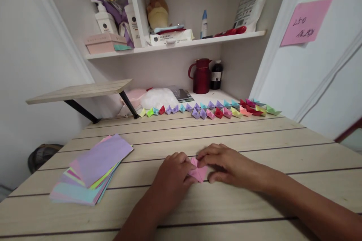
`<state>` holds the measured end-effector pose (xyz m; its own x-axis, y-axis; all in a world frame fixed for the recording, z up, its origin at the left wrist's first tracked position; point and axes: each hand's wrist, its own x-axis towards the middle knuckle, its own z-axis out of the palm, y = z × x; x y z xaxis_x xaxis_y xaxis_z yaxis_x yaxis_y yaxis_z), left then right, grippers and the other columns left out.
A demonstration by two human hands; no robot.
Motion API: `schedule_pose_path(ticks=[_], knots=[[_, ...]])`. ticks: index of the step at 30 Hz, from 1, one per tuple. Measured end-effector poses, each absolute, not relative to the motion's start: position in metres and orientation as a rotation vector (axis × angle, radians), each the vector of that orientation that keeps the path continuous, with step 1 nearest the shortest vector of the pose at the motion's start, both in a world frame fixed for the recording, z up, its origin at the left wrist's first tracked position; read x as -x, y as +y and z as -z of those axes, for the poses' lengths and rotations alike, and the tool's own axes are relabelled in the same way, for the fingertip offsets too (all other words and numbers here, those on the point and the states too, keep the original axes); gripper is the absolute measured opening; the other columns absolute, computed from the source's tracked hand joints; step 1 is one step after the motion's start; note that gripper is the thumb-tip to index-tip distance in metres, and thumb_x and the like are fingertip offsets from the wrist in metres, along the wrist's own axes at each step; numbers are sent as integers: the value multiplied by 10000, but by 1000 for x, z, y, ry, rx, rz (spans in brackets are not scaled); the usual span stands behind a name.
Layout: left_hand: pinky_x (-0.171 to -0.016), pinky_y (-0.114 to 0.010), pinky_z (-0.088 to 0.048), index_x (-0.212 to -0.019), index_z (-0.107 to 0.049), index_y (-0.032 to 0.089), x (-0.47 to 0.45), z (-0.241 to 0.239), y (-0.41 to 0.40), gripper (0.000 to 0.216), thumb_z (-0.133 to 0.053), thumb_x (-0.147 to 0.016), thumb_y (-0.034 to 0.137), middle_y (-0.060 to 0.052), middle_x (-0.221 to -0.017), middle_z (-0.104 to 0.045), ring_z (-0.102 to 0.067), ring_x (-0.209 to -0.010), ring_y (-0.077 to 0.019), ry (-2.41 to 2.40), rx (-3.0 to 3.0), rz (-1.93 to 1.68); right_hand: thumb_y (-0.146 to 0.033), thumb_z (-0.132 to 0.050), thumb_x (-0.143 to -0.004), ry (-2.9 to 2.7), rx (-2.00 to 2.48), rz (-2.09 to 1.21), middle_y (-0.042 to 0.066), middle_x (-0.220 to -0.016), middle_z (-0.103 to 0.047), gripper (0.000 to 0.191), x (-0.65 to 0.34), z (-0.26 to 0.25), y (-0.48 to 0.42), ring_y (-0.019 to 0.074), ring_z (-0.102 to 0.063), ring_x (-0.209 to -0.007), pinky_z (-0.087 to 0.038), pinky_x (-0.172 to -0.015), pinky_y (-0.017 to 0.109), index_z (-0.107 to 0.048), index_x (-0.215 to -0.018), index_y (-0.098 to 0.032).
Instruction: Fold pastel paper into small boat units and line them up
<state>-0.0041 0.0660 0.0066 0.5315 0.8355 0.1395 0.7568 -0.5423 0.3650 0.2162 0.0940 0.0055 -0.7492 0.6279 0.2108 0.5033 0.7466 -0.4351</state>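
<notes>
A small pink folded paper (pixel 198 172) lies on the wooden table (pixel 226 135) near its front middle. My left hand (pixel 172 179) rests on the paper's left side with curled fingers pinching it. My right hand (pixel 223 163) covers its right side, fingertips pressed down on the fold. Most of the paper is hidden under the fingers. A fanned stack of coloured paper sheets (pixel 90 169), purple on top, lies to the left of my hands.
Several folded paper boats (pixel 210 110) in many colours line the table's far edge. Behind them stand a red jug (pixel 201 76) and a dark bottle (pixel 216 74). A raised wooden board (pixel 82 91) juts out at the left. Shelves above hold bottles and boxes.
</notes>
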Motion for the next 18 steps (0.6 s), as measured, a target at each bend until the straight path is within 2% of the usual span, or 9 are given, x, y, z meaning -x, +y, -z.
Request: schedule_pose_path(ticks=[4,7,13,18], knots=[[-781,-291,-404,-882,-711,219,4,-7,68,113,-610,-836,238,-16,-914,-655,-574,-872,-169,1364,-2406,-498,-300,-686,-811,-2568,895,-495,24,-1137,-657,179,-214,-3,95,205,-577,-1066,-403,-945,359,-660,-983,-260],[-755,-278,-401,-786,-701,204,4,-4,70,191,-532,-875,215,-7,-839,-664,-586,-811,-151,1352,-2365,-538,-251,-623,-857,-2544,886,-487,27,-1120,-665,124,-212,-1,95,193,-584,-1041,-407,-929,347,-661,-975,-255],[-718,-286,-390,-703,-623,192,1,3,72,131,-564,-820,198,6,-801,-622,-567,-757,-142,1440,-2294,-633,-231,-544,-908,-2445,945,-520,23,-1054,-689,120,-204,3,94,190,-583,-1003,-408,-897,345,-661,-880,-233],[-778,-310,-401,-678,-602,190,-2,6,71,85,-598,-758,163,-18,-930,-589,-560,-886,-171,1524,-2226,-720,-218,-509,-922,-2358,1040,-506,25,-1043,-673,162,-195,10,97,190,-574,-979,-407,-871,349,-634,-819,-219]])
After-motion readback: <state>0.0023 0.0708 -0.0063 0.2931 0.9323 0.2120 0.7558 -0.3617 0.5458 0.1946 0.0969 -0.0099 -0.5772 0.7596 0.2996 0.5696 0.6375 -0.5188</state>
